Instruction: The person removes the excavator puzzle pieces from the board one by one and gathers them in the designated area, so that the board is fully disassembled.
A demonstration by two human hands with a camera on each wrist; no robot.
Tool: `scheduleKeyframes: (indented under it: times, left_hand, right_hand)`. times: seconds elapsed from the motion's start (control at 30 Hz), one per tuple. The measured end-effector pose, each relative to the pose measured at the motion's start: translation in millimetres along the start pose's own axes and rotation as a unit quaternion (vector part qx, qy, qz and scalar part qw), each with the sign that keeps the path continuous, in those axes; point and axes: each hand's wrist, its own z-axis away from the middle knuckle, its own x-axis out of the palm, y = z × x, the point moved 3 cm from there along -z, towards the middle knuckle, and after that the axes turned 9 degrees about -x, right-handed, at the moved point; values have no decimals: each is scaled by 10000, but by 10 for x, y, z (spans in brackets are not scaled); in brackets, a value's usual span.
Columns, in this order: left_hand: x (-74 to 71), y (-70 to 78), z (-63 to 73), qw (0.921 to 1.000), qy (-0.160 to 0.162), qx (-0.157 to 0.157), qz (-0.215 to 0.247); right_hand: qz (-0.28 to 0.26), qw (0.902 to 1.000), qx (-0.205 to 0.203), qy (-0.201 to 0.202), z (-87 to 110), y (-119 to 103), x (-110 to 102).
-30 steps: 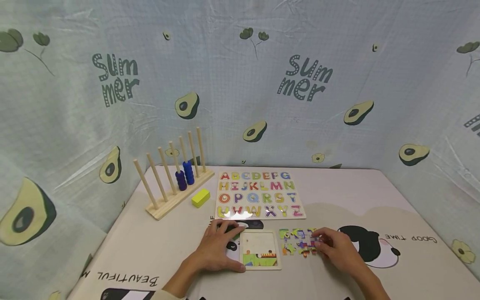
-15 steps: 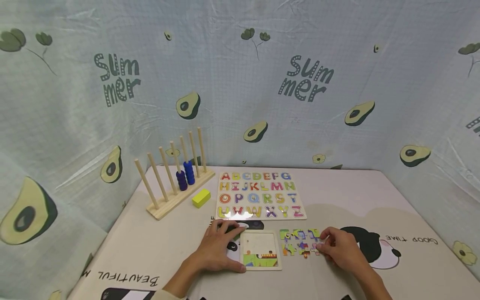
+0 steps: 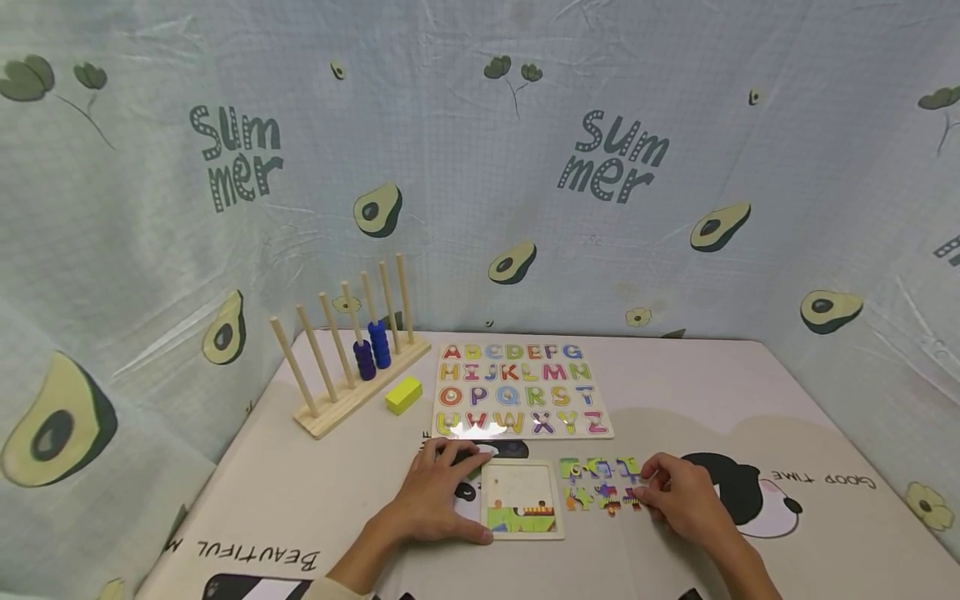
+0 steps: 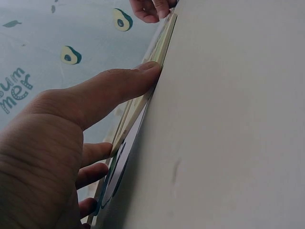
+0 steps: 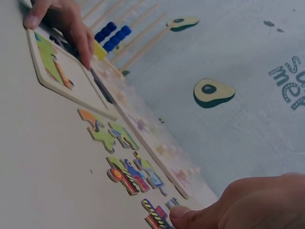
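Note:
My left hand (image 3: 435, 496) holds the left side of a shallow wooden puzzle tray (image 3: 559, 500), thumb at its near corner and fingers at its far one. A strip of fitted pieces (image 3: 521, 520) covers the tray's near part; bare wood shows behind it. Right of the tray, several loose jigsaw pieces (image 3: 577, 498) lie in two rows. At their right end my right hand (image 3: 682, 492) has bent fingers, pinching a striped jigsaw piece (image 5: 153, 213) in the near row. In the right wrist view the thumb covers part of the pieces there.
Behind the tray lies an alphabet peg board (image 3: 517, 392). A wooden rack (image 3: 352, 396) with upright rods and blue and purple beads (image 3: 379, 346) stands back left, a yellow block (image 3: 404, 395) beside it. A patterned curtain (image 3: 465, 167) encloses the table's back and sides.
My right hand has moved slightly right, and the end piece of the near row has slid right, apart from its neighbour. My left hand and the tray stay put.

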Motion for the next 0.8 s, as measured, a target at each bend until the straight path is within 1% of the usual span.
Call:
scheduleKeyframes:
  times: [0.13,0.27,0.4,0.5,0.6,0.7,0.8]
  left_hand:
    - [2,2,2,10000,-6,10,11]
    - [-2,4,0,10000,1,-7,2]
    - [-4,4,0,10000,-2,-36,10]
    - [-2,4,1,10000,-8,-25,18]
    - [-4,5,1,10000,-20,-26,13]
    - [-5,3,-2,10000,-21,-37,-15]
    - [-8,-1,-3,10000,-2,-41,-59]
  right_hand:
    - [-16,9999,-73,142,10,-83,-14]
    - [-388,9988,-145,268,-6,-277,29]
    - [-808,9959,-307,248,-10,-529,137]
    - [-970,9938,-528,141,-4,-721,247]
    - [-906,9919,-889,-12,2,-899,378]
    - [-780,9880,-1307,-273,9,-1047,519]
    - [-688,9817,-1676,-594,13,-1169,647]
